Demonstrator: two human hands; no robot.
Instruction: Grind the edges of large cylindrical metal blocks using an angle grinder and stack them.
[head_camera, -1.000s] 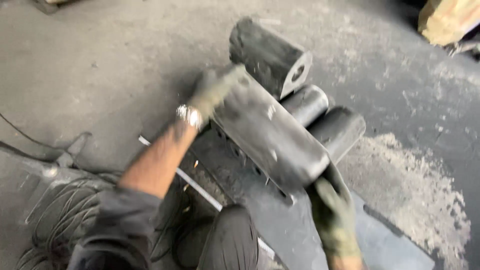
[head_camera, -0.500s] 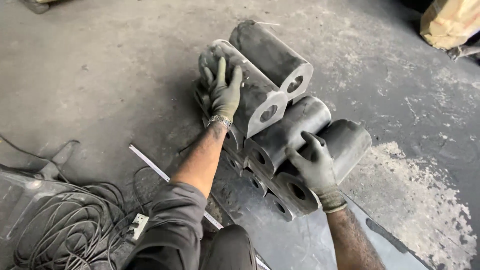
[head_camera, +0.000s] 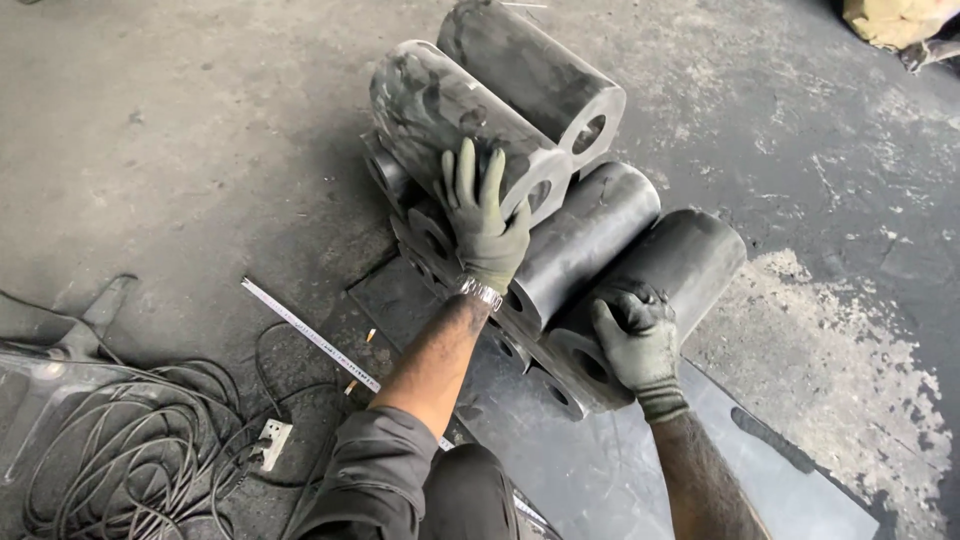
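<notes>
Coiled cable and a steel rule are seen left of the left hand, laid flat and open on a dark hollow cylinder; the right hand is curled over the nearest cylinder

Dk grey cylinders, olive-grey gloves, black cable coil.

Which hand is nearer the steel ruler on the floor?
Left. The left hand rests on the stacked cylinders, up and right of the ruler; the right hand is farther right, on the lowest cylinder.
</notes>
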